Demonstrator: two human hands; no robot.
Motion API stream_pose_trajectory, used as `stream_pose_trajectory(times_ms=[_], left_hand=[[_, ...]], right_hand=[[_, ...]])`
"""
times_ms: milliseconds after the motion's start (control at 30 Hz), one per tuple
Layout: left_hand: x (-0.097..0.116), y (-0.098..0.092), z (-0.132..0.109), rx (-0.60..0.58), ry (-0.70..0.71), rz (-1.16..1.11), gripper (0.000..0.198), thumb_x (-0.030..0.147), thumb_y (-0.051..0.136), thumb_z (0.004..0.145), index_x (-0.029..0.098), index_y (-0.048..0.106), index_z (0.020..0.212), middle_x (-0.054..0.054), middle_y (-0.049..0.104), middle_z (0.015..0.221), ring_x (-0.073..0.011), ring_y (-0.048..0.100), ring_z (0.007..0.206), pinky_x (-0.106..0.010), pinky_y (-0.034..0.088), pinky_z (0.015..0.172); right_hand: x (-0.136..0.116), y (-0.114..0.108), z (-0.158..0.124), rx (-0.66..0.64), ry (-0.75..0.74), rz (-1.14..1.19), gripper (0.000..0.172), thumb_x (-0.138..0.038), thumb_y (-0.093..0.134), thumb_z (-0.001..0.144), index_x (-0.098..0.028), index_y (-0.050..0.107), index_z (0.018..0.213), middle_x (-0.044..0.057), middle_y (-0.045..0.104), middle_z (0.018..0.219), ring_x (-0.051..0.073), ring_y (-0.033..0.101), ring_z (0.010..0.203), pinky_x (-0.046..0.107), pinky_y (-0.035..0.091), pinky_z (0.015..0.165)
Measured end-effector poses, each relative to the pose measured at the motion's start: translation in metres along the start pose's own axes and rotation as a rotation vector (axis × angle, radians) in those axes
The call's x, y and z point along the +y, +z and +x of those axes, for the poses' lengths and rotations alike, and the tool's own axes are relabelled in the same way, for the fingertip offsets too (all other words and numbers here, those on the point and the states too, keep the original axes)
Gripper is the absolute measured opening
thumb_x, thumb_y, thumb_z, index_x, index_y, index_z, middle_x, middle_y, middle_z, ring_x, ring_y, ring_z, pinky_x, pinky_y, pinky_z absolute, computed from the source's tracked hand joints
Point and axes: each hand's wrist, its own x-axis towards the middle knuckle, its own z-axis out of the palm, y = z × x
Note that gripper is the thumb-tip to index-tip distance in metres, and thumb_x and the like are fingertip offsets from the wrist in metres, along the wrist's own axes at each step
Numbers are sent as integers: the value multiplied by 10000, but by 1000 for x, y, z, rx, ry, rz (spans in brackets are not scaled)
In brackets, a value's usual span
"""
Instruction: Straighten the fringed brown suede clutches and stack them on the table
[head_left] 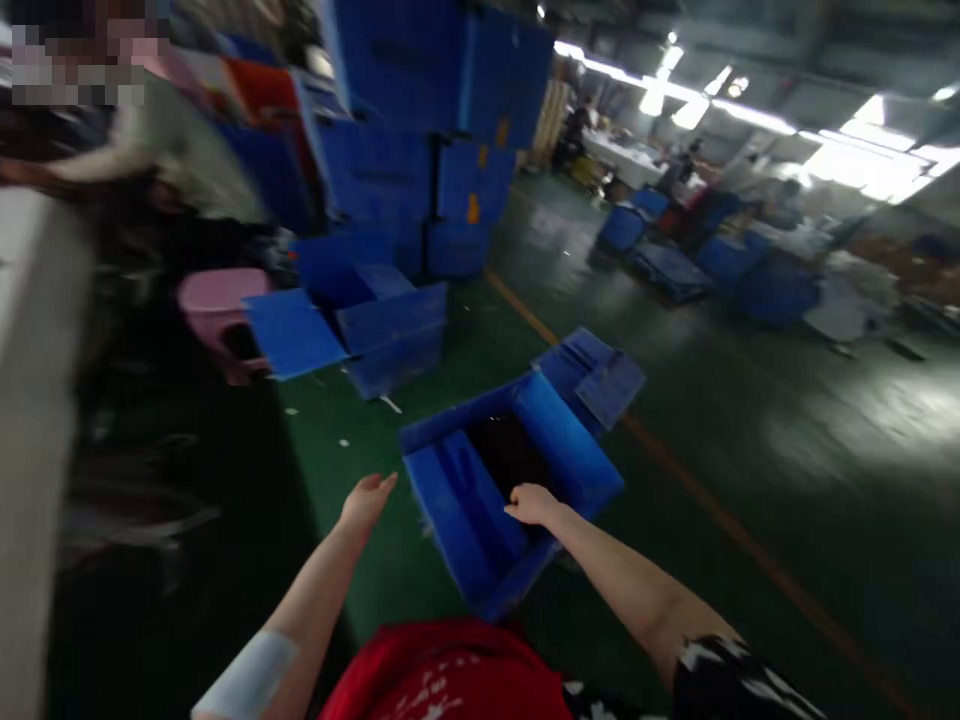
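Note:
A blue plastic box stands on the floor in front of me, its top open and dark contents inside. One blue flap slants inward across its left part. My right hand is over the box at the inner edge of this flap, its fingers curled together. Whether they grip the flap edge is unclear. My left hand hovers left of the box, apart from it, with thumb and fingers parted and nothing seen in them.
Another open blue box stands farther ahead, near a pink stool. Behind it rises a stack of blue boxes. A person is at the pale table on the left. Folded blue panels adjoin the near box's far side.

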Motion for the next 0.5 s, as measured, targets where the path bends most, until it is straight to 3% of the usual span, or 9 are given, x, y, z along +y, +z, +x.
stream_pose_trajectory(times_ms=[100, 167, 233, 333, 500], left_hand=[[40, 108, 16, -144, 85, 91, 545, 459, 497, 920, 101, 537, 1329, -164, 593, 1365, -254, 571, 1255, -330, 441, 1072], [54, 168, 16, -224, 128, 139, 491, 422, 523, 906, 110, 579, 1281, -145, 629, 1323, -232, 600, 1216, -301, 447, 1059], [61, 215, 14, -293, 152, 187, 447, 399, 550, 888, 117, 615, 1229, -130, 657, 1283, -217, 619, 1186, -279, 453, 1046], [60, 257, 18, -365, 153, 272, 406, 389, 552, 878, 124, 647, 1170, -123, 684, 1239, -214, 636, 1159, -270, 470, 1022], [42, 281, 44, -442, 166, 469, 365, 412, 527, 877, 147, 683, 1073, -137, 721, 1138, -247, 667, 1094, -313, 499, 984]], right_hand=[[76, 47, 10, -89, 36, 59, 393, -443, 598, 852, -168, 745, 1092, 152, 722, 1151, 312, 653, 1118, 360, 487, 956], [106, 74, 13, -127, 15, 82, 429, -455, 622, 845, -165, 728, 1143, 162, 702, 1198, 325, 634, 1153, 383, 480, 978], [123, 92, 16, -162, -12, 97, 466, -462, 619, 855, -155, 704, 1195, 178, 679, 1239, 337, 621, 1176, 412, 481, 986], [138, 110, 23, -238, -29, 118, 430, -438, 602, 872, -136, 725, 1154, 195, 697, 1194, 344, 646, 1141, 434, 502, 967], [157, 142, 22, -362, 52, 176, 335, -328, 580, 875, -100, 774, 1026, 225, 718, 1120, 374, 668, 1102, 463, 532, 937]])
